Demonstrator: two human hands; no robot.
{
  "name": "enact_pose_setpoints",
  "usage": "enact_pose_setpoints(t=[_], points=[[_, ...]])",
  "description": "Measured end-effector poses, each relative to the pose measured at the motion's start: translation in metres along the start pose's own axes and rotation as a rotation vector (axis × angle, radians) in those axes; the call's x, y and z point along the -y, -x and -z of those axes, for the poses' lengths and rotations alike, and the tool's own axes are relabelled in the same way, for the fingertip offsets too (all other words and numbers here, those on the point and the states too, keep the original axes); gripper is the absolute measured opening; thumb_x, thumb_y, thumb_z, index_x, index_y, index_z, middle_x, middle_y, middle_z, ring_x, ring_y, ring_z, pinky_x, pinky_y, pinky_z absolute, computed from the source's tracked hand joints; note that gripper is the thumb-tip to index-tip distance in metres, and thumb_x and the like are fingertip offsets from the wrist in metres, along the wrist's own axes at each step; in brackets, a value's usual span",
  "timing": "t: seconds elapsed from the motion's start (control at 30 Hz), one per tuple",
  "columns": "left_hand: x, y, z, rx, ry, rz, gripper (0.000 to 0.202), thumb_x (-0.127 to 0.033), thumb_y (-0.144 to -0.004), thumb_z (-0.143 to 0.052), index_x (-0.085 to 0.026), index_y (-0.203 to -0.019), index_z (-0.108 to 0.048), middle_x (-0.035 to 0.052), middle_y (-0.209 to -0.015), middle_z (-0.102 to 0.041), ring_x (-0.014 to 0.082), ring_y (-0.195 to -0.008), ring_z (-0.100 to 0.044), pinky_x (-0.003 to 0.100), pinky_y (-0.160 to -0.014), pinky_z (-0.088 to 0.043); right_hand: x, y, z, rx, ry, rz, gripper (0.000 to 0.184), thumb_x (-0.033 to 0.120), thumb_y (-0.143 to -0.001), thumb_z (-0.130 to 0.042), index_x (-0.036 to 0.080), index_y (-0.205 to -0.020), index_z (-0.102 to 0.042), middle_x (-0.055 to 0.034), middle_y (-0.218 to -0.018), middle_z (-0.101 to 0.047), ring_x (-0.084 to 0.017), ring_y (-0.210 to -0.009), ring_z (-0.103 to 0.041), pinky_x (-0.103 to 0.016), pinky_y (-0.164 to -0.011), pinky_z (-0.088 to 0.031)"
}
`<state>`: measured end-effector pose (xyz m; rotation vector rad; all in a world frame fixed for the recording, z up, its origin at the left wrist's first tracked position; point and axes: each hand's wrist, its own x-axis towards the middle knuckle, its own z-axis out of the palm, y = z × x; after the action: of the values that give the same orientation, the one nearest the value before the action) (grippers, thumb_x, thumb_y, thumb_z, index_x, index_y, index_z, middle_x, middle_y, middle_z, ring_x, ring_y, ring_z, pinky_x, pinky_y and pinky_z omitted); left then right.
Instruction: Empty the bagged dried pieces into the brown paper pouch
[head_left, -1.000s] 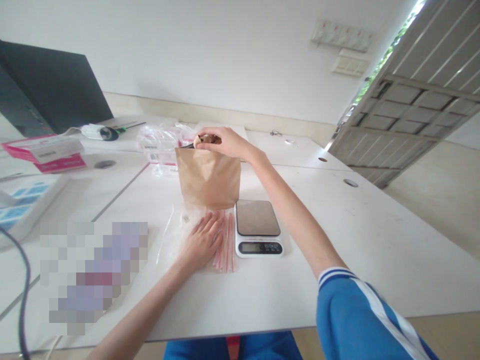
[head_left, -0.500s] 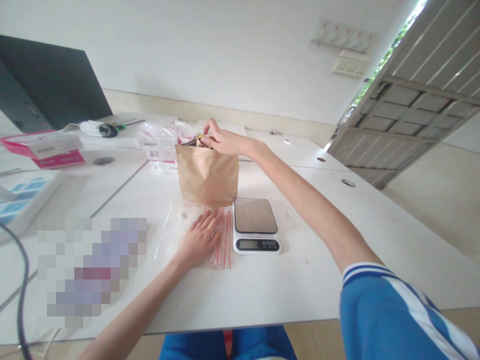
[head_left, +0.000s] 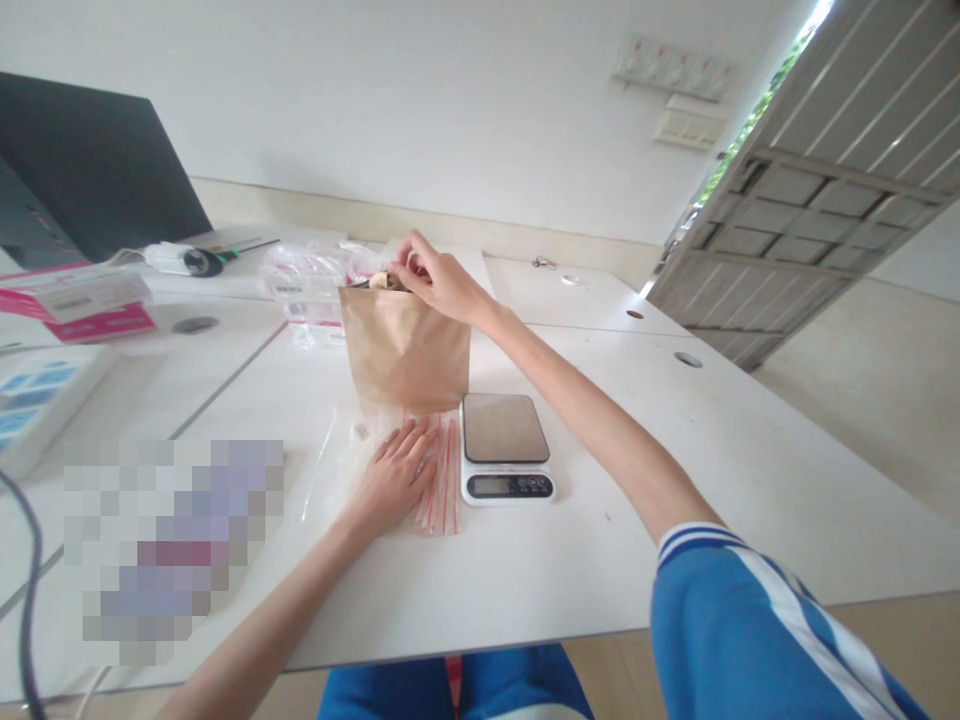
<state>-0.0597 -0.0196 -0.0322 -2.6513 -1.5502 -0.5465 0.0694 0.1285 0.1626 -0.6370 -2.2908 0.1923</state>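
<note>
A brown kraft paper bag (head_left: 409, 350) stands upright, its mouth open at the top, with tan and dark pieces (head_left: 384, 281) showing at the rim. My right hand (head_left: 435, 280) is at that mouth, thumb and fingers pinched together; what they hold, if anything, I cannot make out. Flat on the table, my left hand (head_left: 397, 470) rests with fingers stretched over clear zip bags (head_left: 448, 480) with red seal strips. Right beside these bags sits a white digital kitchen scale (head_left: 506, 430) with a bare metal plate; its display cannot be read.
Behind the paper bag lie clear plastic packages (head_left: 311, 285). Pink and white boxes (head_left: 97, 300) and a black monitor (head_left: 97, 170) stand at the left. A blurred-out patch (head_left: 184, 545) covers something at the front left, near a dark cable (head_left: 31, 590).
The view has shifted slightly. My right hand still works at the bag's mouth, its fingers a little higher over the pieces. My left hand stays on the zip bags.
</note>
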Motion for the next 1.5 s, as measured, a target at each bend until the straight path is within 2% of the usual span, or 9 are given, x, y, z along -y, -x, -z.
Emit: enact_pose_setpoints(t=[0.37, 0.5, 0.67, 0.77, 0.9, 1.1, 1.23, 1.33, 1.5], points=[[0.000, 0.000, 0.002, -0.007, -0.002, -0.009, 0.046, -0.033, -0.095, -0.029, -0.017, -0.133, -0.049, 0.0082, -0.142, -0.048, 0.0239, -0.134, -0.039, 0.042, -0.110, -0.033, -0.001, -0.007, 0.010, 0.072, 0.145, 0.007, 0.032, 0.033, -0.097, -0.037, 0.017, -0.079, -0.059, -0.0065, -0.093, -0.061, -0.016, -0.091, -0.057, -0.028, -0.088, -0.041], [0.000, 0.000, 0.002, -0.003, 0.000, -0.001, 0.045, -0.033, -0.095, -0.029, -0.017, -0.133, -0.049, 0.0077, -0.142, -0.048, 0.0237, -0.134, -0.039, 0.041, -0.110, -0.033, 0.001, 0.000, 0.010, 0.099, 0.071, 0.000, 0.040, 0.031, -0.099, -0.024, 0.015, -0.101, -0.061, -0.0075, -0.104, -0.066, -0.017, -0.102, -0.058, -0.030, -0.093, -0.040], [0.001, -0.001, 0.002, 0.032, 0.008, 0.002, 0.046, -0.032, -0.095, -0.029, -0.015, -0.133, -0.048, 0.0089, -0.143, -0.047, 0.0252, -0.135, -0.038, 0.044, -0.110, -0.032, 0.002, 0.002, 0.005, -0.049, 0.120, -0.031, 0.039, 0.009, -0.086, -0.036, 0.020, -0.121, -0.048, -0.0072, -0.125, -0.056, -0.015, -0.112, -0.053, -0.028, -0.095, -0.041], [0.001, -0.001, 0.002, 0.038, 0.012, 0.002, 0.047, -0.033, -0.096, -0.028, -0.015, -0.133, -0.048, 0.0090, -0.144, -0.045, 0.0255, -0.135, -0.037, 0.044, -0.110, -0.032, -0.001, 0.001, 0.001, -0.131, 0.135, -0.070, 0.035, 0.006, -0.081, -0.041, 0.018, -0.113, -0.048, -0.0093, -0.118, -0.057, -0.015, -0.105, -0.055, -0.025, -0.088, -0.045], [0.002, -0.001, 0.003, 0.027, 0.012, -0.008, 0.046, -0.034, -0.096, -0.028, -0.016, -0.133, -0.048, 0.0085, -0.144, -0.045, 0.0240, -0.135, -0.037, 0.043, -0.111, -0.031, -0.005, 0.006, 0.000, -0.119, 0.074, -0.075, 0.021, 0.018, -0.091, -0.038, 0.017, -0.111, -0.044, -0.0039, -0.091, -0.061, -0.014, -0.085, -0.059, -0.028, -0.083, -0.047], [0.006, 0.001, 0.005, 0.040, 0.029, -0.023, 0.047, -0.036, -0.096, -0.028, -0.016, -0.134, -0.046, 0.0117, -0.145, -0.042, 0.0253, -0.136, -0.035, 0.044, -0.109, -0.032, 0.003, 0.049, 0.017, -0.209, 0.159, -0.040, 0.025, 0.027, -0.097, -0.028, 0.019, -0.108, -0.050, -0.0098, -0.113, -0.057, -0.018, -0.112, -0.051, -0.037, -0.101, -0.038], [0.002, 0.004, 0.009, -0.085, 0.011, 0.039, 0.046, -0.038, -0.095, -0.033, -0.020, -0.135, -0.045, 0.0170, -0.145, -0.036, 0.0304, -0.134, -0.035, 0.049, -0.101, -0.039, 0.011, 0.091, 0.024, -0.179, 0.175, -0.061, 0.030, 0.027, -0.097, -0.029, 0.020, -0.110, -0.054, -0.0097, -0.112, -0.059, -0.020, -0.114, -0.050, -0.040, -0.103, -0.036], [-0.002, 0.005, 0.015, -0.152, -0.052, 0.042, 0.041, -0.035, -0.093, -0.040, -0.024, -0.131, -0.050, 0.0157, -0.136, -0.045, 0.0322, -0.128, -0.038, 0.051, -0.098, -0.040, 0.015, 0.118, 0.020, -0.104, 0.213, -0.086, 0.032, 0.027, -0.096, -0.032, 0.019, -0.118, -0.054, -0.0105, -0.122, -0.057, -0.020, -0.119, -0.048, -0.038, -0.104, -0.036], [0.005, 0.003, 0.026, -0.089, -0.145, -0.036, 0.026, -0.031, -0.093, -0.041, -0.028, -0.100, -0.066, 0.0049, -0.112, -0.066, 0.0314, -0.118, -0.047, 0.052, -0.095, -0.038, 0.017, 0.158, 0.006, -0.072, 0.275, -0.180, 0.034, 0.025, -0.095, -0.034, 0.017, -0.119, -0.057, -0.0127, -0.126, -0.056, -0.020, -0.120, -0.048, -0.037, -0.104, -0.037]])
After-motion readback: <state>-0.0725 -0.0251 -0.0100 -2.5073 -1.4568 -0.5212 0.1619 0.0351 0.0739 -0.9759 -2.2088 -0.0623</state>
